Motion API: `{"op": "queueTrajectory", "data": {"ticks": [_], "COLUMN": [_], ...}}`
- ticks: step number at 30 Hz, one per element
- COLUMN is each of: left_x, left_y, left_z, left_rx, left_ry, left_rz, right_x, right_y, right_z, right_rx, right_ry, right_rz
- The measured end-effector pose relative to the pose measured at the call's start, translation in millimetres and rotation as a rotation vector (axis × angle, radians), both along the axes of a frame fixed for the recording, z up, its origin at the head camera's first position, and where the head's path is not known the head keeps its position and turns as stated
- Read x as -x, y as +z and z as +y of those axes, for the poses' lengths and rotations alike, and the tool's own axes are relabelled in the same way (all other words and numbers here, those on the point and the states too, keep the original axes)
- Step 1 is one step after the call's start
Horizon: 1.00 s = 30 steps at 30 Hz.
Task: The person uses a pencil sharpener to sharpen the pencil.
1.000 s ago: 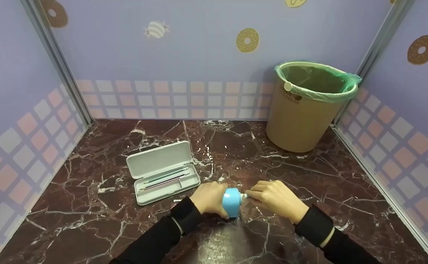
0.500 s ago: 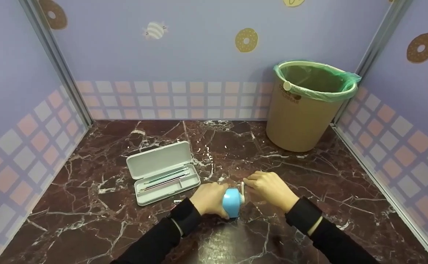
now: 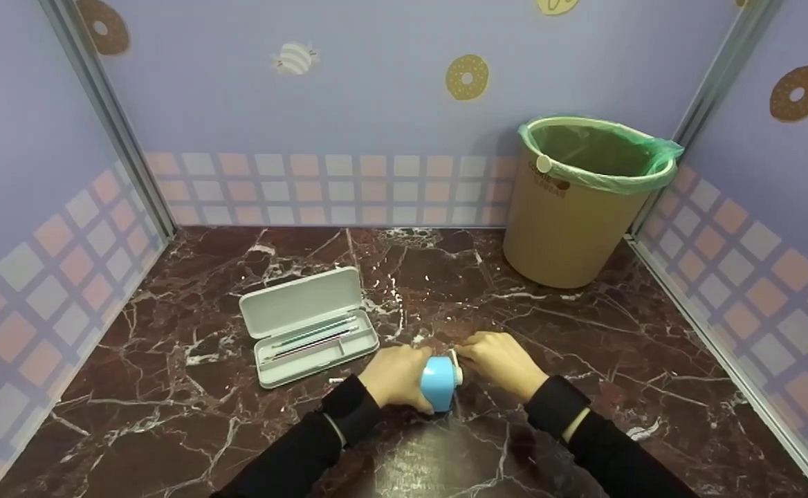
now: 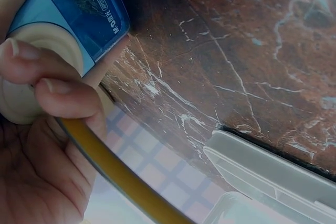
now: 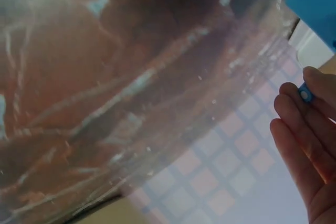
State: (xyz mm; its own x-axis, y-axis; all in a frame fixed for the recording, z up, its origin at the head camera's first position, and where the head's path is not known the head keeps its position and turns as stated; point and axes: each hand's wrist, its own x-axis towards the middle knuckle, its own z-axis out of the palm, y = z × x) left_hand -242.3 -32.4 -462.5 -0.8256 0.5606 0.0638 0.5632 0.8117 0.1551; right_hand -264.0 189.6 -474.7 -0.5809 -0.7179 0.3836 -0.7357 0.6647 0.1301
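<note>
My left hand [image 3: 393, 377] grips a light-blue crank pencil sharpener [image 3: 438, 384] on the table. In the left wrist view the sharpener's clear blue shavings drawer [image 4: 94, 11] shows dark bits inside. The left fingers also curl over a yellow pencil [image 4: 118, 163], which runs to the sharpener's round cream front [image 4: 50, 43]. Its far end [image 3: 335, 380] pokes out left of the hand in the head view. My right hand [image 3: 504, 361] pinches the blue crank knob [image 5: 305, 94] between thumb and fingers. The pale crank arm [image 3: 454, 358] points away from me. The pencil tip is hidden.
An open white pencil case [image 3: 317, 363] with several pencils [image 3: 314, 335] lies left of the hands. A beige bin [image 3: 556, 228] with a green liner stands at the back right. Patterned walls enclose the dark marble table [image 3: 189, 429] on three sides.
My right hand has turned the crank, moving from right of the sharpener away from me and slightly left. My left hand and the sharpener stay in place.
</note>
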Motion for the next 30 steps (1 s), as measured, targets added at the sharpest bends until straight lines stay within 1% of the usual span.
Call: {"op": "queueTrajectory", "data": {"ticks": [2, 8, 20, 27, 30], "left_x": [0.0, 0.3, 0.0, -1.1, -1.4], "left_y": [-0.6, -0.8, 0.0, 0.2, 0.2], "left_z": [-0.1, -0.9, -1.5, -1.5, -1.3], "left_rx": [-0.007, -0.023, -0.038, -0.053, -0.058], "left_ry": [-0.002, 0.002, 0.009, 0.002, 0.005], "left_rz": [0.009, 0.004, -0.013, 0.031, 0.042], "right_x": [-0.9, -3.0, -8.1, -12.1, -13.1], "right_y": [-3.4, -11.5, -17.3, -21.2, -21.7], "right_z": [0, -1, -1, 0, 1], "right_rx": [-0.001, -0.009, -0.020, 0.003, 0.004], "right_ry": [-0.002, 0.007, 0.004, 0.014, 0.017], "right_rz": [-0.009, -0.013, -0.027, -0.023, -0.004]}}
